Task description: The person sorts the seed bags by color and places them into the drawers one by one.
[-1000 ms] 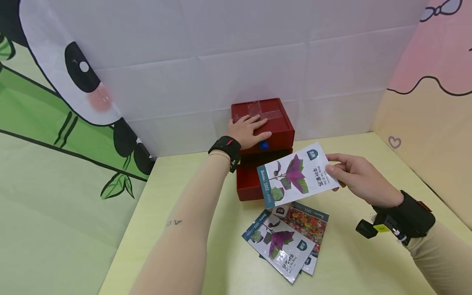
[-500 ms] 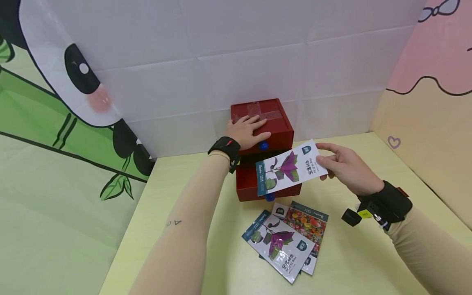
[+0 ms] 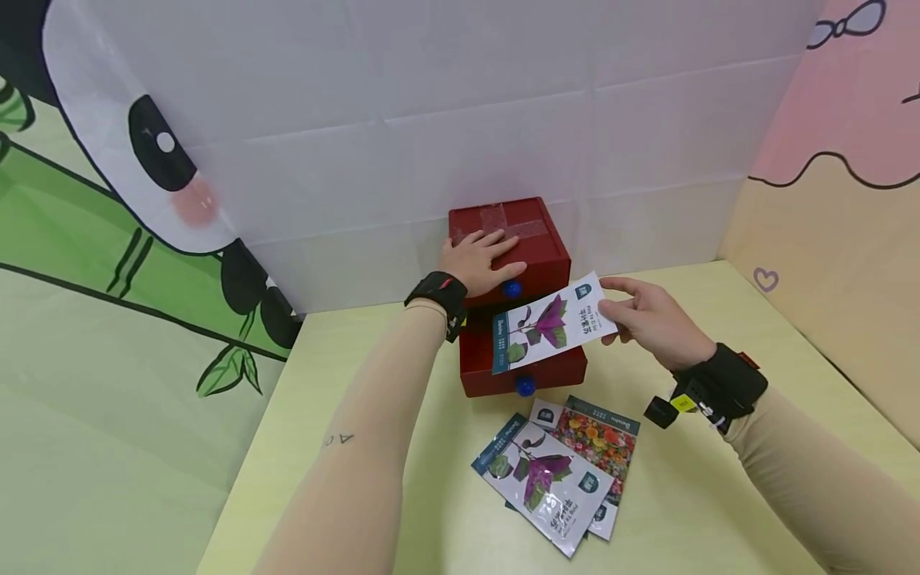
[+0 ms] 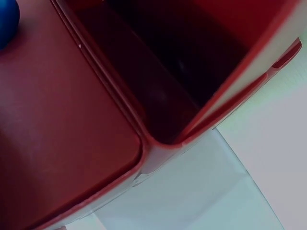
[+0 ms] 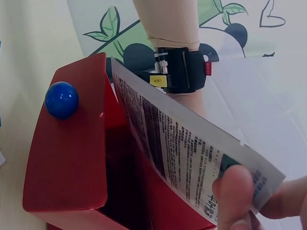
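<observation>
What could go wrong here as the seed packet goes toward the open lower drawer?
The seed packet, pinched at one end by the right hand, hangs tilted over the open drawer; its free end could catch the drawer rim and buckle. The left hand only rests flat on the red box, which might slide.

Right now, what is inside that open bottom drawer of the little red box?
The open lower drawer shows only dark red walls and floor in the left wrist view. In the head view, the seed packet pinched by the right hand covers much of its opening, so part stays hidden.
</observation>
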The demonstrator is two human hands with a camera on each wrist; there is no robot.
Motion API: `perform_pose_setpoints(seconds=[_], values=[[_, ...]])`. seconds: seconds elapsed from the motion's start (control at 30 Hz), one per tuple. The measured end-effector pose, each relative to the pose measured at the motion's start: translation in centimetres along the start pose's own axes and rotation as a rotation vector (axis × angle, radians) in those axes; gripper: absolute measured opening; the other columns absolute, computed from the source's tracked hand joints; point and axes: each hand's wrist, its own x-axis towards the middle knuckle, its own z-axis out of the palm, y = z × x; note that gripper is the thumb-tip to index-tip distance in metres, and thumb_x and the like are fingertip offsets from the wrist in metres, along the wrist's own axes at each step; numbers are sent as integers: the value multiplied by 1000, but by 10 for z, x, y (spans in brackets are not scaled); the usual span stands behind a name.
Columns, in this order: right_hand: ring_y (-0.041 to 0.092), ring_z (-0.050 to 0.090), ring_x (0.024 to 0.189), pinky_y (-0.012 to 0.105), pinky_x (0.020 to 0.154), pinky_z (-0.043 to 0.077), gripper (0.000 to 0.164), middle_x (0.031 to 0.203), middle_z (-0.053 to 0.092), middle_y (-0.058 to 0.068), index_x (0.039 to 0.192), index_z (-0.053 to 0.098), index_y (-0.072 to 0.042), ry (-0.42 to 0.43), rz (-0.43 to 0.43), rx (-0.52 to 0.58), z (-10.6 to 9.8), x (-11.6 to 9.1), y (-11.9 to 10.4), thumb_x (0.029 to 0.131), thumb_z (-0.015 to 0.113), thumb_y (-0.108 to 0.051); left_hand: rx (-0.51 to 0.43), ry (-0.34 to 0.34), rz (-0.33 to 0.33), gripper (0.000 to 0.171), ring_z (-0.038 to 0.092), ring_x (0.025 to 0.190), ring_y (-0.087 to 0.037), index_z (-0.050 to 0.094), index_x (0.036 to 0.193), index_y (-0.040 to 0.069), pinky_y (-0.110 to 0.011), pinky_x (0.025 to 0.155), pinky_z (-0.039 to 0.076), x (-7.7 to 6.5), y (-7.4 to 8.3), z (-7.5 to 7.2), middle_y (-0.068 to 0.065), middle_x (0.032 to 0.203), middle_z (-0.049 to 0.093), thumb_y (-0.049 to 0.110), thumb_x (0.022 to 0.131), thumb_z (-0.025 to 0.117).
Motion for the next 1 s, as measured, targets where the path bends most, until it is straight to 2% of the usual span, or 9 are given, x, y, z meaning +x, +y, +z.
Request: perform_pose_setpoints(seconds=[0.3,0.57,0.8,1.0], values=[[22,64,75,22,65,45,59,123,57,28,149,23,3,1,14,18,7,10,3,101,50,-17,-4,1,-3,73,16,145,-25,21,152,40,-63,111,13,-1,0,0,7,159,20,75,89,25],[30,65,79,22,66,47,58,124,57,27,149,22,4,20,52,-10,13,22,12,102,50,-16,1,2,-10,73,15,146,-25,20,153,40,-62,111,13,-1,1,1,8,159,20,75,89,24],[26,66,78,24,66,48,60,122,59,26,149,22,4,29,63,-37,16,28,22,101,51,-19,3,6,-9,73,15,146,-25,20,152,40,-62,111,13,0,1,2,8,159,19,75,89,24],[29,67,79,26,67,49,62,122,61,23,150,23,1,41,71,-58,21,31,26,100,53,-21,5,5,-7,73,15,146,-25,20,152,41,-62,111,13,1,0,2,8,159,20,76,88,24]])
